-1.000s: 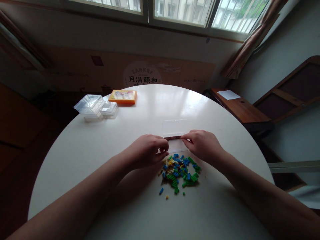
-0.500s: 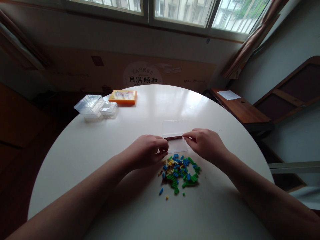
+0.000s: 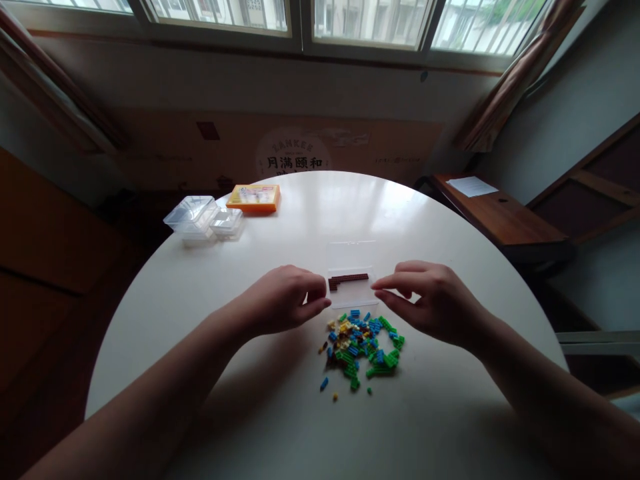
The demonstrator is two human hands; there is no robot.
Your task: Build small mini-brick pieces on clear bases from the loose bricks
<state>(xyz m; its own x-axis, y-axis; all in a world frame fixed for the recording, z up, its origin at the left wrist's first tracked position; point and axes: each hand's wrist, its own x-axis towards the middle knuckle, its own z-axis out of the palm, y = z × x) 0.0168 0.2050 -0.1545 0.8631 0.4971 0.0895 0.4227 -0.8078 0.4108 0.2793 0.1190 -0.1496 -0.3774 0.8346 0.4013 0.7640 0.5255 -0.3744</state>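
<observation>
A clear plastic case (image 3: 353, 255) lies opened out flat on the table. On its near half sits a row of dark brown toy bricks (image 3: 354, 277), with a shorter piece at the left end. My left hand (image 3: 290, 299) is at the case's left edge, fingers curled, thumb apart from them, nothing visible between. Just past the right end of the row, my right hand (image 3: 433, 297) has thumb and index finger apart and holds nothing. Closer to me is a loose pile of small toy bricks (image 3: 357, 343) in green, blue, yellow and brown.
Clear plastic boxes (image 3: 193, 217) stand at the table's far left, beside an orange box (image 3: 253, 199). A few single bricks lie in front of the pile. The round white table (image 3: 240, 413) ends near a wooden desk (image 3: 520, 217) with paper on it.
My right hand has let go of the brown row's right end and drawn away to the right, its fingers parting. My left hand has shifted slightly left, baring the row's left end. The view has tilted slightly.
</observation>
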